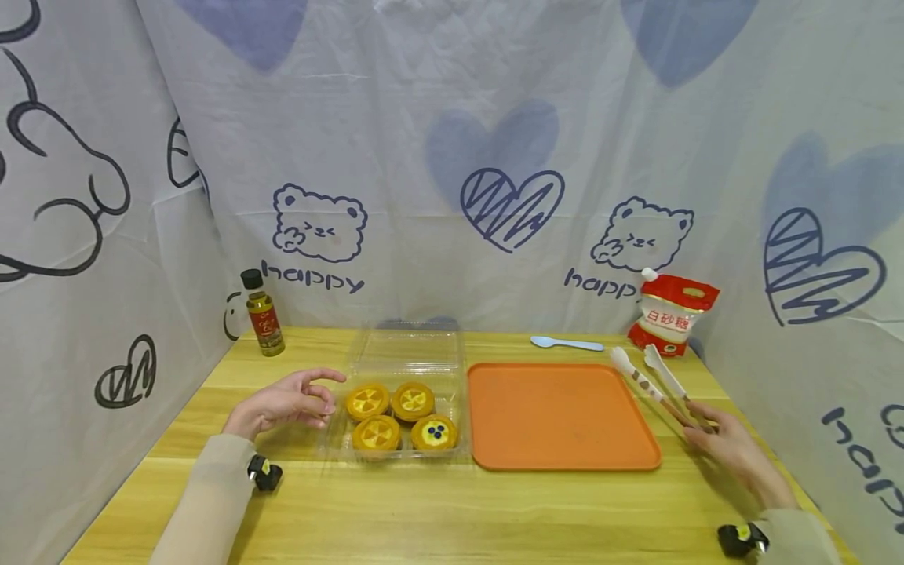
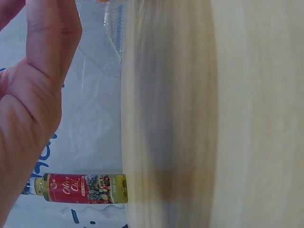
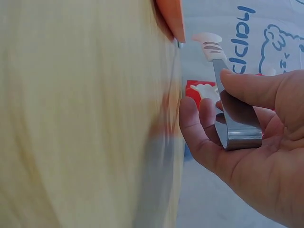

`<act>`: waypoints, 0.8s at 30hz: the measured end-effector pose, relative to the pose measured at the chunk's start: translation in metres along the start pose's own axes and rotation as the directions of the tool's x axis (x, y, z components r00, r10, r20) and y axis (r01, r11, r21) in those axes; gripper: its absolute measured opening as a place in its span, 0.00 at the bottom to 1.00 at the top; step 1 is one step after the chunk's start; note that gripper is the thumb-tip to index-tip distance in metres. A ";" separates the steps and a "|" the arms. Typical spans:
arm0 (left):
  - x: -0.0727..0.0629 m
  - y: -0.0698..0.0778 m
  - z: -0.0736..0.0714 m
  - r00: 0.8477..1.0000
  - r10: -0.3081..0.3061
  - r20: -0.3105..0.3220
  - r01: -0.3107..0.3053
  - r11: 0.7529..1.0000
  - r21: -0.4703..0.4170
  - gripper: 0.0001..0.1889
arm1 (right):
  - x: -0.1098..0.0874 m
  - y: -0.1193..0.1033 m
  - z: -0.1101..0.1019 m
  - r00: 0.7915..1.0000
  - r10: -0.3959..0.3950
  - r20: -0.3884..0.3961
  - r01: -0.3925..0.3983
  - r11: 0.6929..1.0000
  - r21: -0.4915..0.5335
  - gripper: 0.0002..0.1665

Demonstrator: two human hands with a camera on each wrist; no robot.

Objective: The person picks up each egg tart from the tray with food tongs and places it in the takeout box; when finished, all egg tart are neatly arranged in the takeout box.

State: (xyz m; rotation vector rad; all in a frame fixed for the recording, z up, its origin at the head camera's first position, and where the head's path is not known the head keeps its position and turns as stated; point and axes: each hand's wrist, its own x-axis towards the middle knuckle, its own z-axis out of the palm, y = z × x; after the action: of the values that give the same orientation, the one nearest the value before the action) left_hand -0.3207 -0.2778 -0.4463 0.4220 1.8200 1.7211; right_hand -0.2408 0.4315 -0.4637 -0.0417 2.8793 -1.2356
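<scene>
My right hand [image 1: 734, 447] grips metal tongs [image 3: 237, 116] with white tips, held over the right side of the table, their two arms spread apart. Beside an open clear plastic box [image 1: 406, 357], my left hand [image 1: 293, 402] hovers with loosely bent fingers and holds nothing. In the box sit several egg tarts [image 1: 377, 433], one of them topped with dark berries [image 1: 435, 432]. An orange tray [image 1: 561, 416] lies between the box and the tongs. The left wrist view shows the left hand's palm side and part of the box.
An olive oil bottle [image 1: 265, 314] stands at the back left. At the back right is a red and white bag of sugar [image 1: 671, 314]. A pale blue spoon [image 1: 568, 344] lies behind the tray. Printed cloth [image 1: 424, 141] hangs around the wooden table [image 1: 395, 510].
</scene>
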 end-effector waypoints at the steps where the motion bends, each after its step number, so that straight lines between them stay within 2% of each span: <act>1: 0.000 0.000 0.000 1.000 0.000 0.003 0.000 1.000 0.000 0.39 | 0.000 0.001 0.000 1.000 0.003 0.001 -0.003 1.000 0.005 0.37; 9: 0.002 -0.001 -0.001 1.000 -0.002 0.002 0.001 1.000 0.009 0.39 | 0.001 0.007 -0.002 1.000 0.007 0.024 -0.008 0.999 0.031 0.38; 16: 0.001 -0.001 0.000 1.000 -0.003 0.002 0.003 1.000 -0.003 0.41 | 0.005 0.009 -0.009 0.994 0.069 0.088 -0.073 0.996 0.042 0.41; 21: 0.002 -0.002 -0.001 1.000 0.000 0.006 0.000 1.000 -0.001 0.39 | 0.007 0.016 -0.017 0.973 0.144 0.183 -0.162 0.983 0.086 0.45; 24: 0.002 -0.002 -0.002 1.000 0.000 0.003 0.000 1.000 0.006 0.38 | 0.009 0.019 -0.023 0.956 0.157 0.248 -0.185 0.979 0.091 0.46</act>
State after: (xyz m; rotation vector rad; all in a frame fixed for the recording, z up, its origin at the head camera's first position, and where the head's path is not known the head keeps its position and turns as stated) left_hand -0.3230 -0.2783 -0.4489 0.4270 1.8231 1.7147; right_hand -0.2510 0.4614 -0.4617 0.0549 2.5440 -1.2628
